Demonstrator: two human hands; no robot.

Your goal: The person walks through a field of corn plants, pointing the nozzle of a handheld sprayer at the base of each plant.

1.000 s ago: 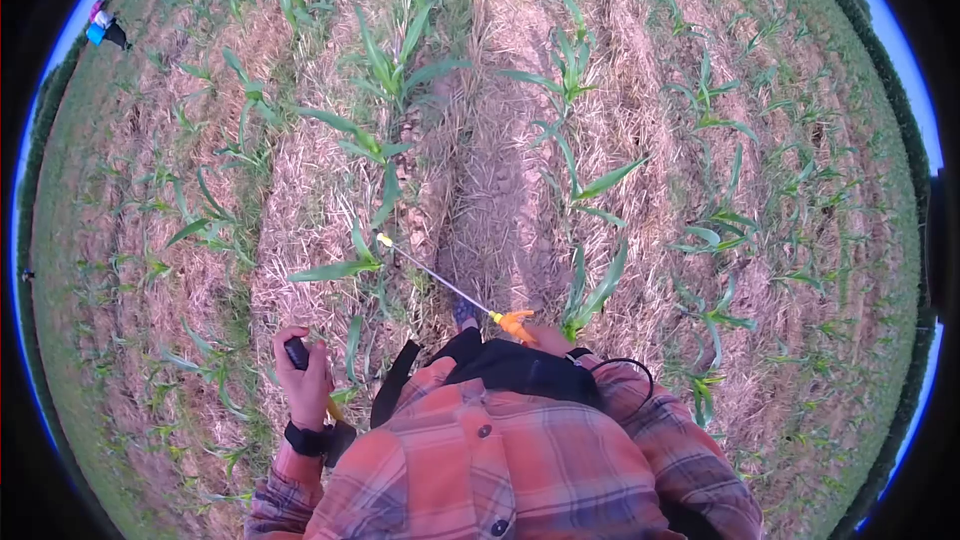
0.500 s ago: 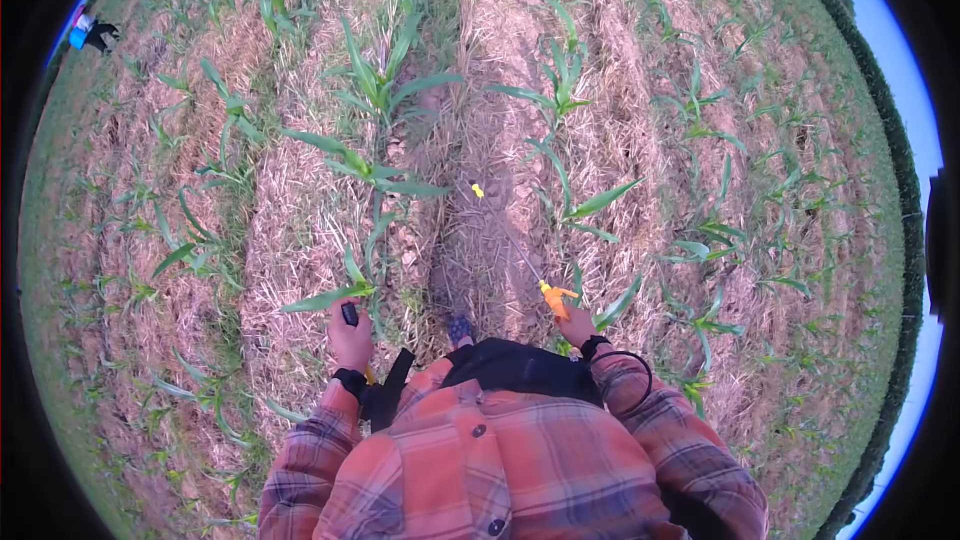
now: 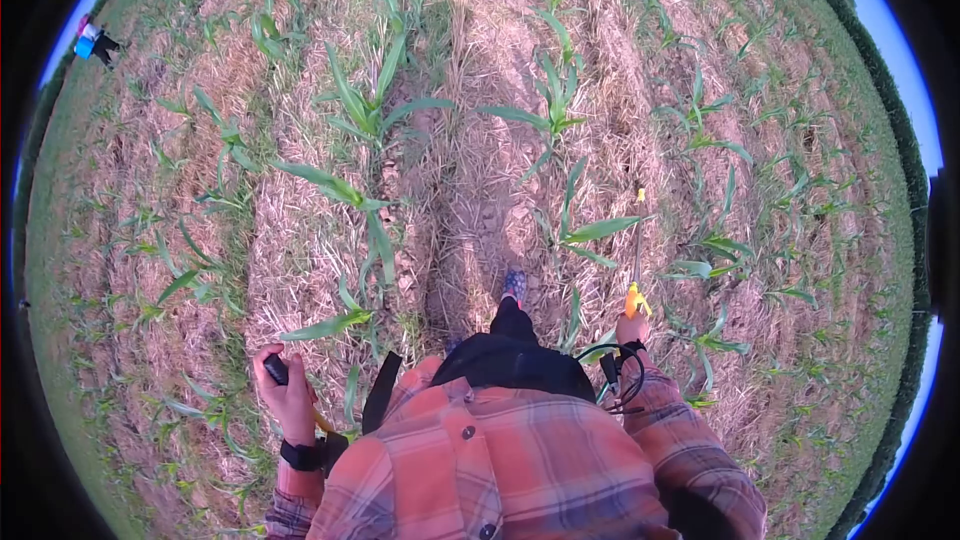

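My right hand (image 3: 632,328) is closed around the orange-yellow handle (image 3: 635,302) of a spray wand. Its thin rod (image 3: 638,245) points forward to a yellow nozzle (image 3: 641,196), over the straw-covered soil right of a green corn plant (image 3: 590,232). At the lower left, my left hand (image 3: 288,395) grips a black handle end (image 3: 276,370); a yellow-orange bar shows beside the wrist. Both wrists have black bands. A black hose (image 3: 632,390) loops by the right wrist.
Rows of young corn plants (image 3: 370,120) run forward through dry straw and soil. My shoe (image 3: 515,283) is on the strip between two rows. A person (image 3: 95,41) with a blue load stands far off at upper left. Trees (image 3: 880,70) line the right edge.
My right hand and the wand have swung right, and the nozzle has moved from the middle strip to the right. My left hand has moved left and down. A foot has come forward.
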